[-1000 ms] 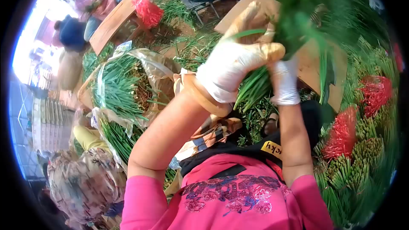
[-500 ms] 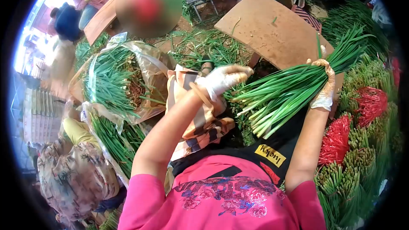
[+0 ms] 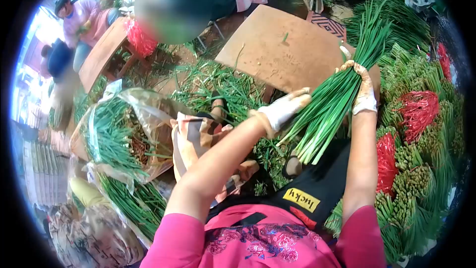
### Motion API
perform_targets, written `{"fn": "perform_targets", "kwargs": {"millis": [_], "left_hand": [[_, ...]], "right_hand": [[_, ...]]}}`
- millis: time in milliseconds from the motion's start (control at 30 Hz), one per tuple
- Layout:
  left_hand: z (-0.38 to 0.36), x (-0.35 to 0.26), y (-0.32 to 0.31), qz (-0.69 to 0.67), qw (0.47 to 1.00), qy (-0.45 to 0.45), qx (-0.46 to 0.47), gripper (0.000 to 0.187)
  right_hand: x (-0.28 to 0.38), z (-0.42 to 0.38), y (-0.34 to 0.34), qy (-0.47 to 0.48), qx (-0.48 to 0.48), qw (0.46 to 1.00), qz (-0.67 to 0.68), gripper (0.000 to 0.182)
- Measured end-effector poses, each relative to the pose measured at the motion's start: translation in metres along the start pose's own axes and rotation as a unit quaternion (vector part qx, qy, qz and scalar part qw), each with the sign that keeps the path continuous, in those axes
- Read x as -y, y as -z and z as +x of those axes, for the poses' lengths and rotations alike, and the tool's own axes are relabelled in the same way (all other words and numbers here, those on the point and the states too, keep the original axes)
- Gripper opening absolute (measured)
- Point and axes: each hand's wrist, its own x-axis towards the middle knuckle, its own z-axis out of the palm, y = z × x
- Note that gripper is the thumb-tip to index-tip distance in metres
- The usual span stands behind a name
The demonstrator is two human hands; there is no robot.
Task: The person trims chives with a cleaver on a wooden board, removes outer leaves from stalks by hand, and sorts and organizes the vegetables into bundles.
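A bunch of long green stalks (image 3: 325, 109) with pale ends hangs at a slant from my right hand (image 3: 363, 87), whose gloved fingers wrap round its upper middle. The pale ends point down toward my lap. My left hand (image 3: 288, 109), in a whitish glove, lies against the left side of the bunch with its fingers stretched out and close together. Behind the bunch stands a brown wooden board (image 3: 282, 44) with bits of leaf and dirt on it.
Bundled stalks (image 3: 411, 168) with red ties (image 3: 419, 114) are piled on the right. An open plastic bag (image 3: 148, 104) of greens stands left. A person in pink (image 3: 82, 20) sits at the upper left, another person's patterned clothing (image 3: 94, 235) shows lower left. Cut leaves litter the ground.
The view has shifted. The bunch has turned steeper, its leafy tops swinging up and its pale ends pointing more downward. My left hand has come from beside the bunch to its side.
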Motion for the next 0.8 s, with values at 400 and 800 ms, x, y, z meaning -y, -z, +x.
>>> {"fn": "perform_targets", "kwargs": {"millis": [400, 800], "left_hand": [[0.129, 0.069, -0.023, 0.139, 0.989, 0.046, 0.008, 0.081], [0.137, 0.066, -0.012, 0.236, 0.969, 0.041, -0.064, 0.073]], "right_hand": [[0.082, 0.047, 0.192, -0.032, -0.425, 0.839, -0.337, 0.07], [0.1, 0.02, 0.154, 0.102, -0.223, 0.847, -0.472, 0.021]]}}
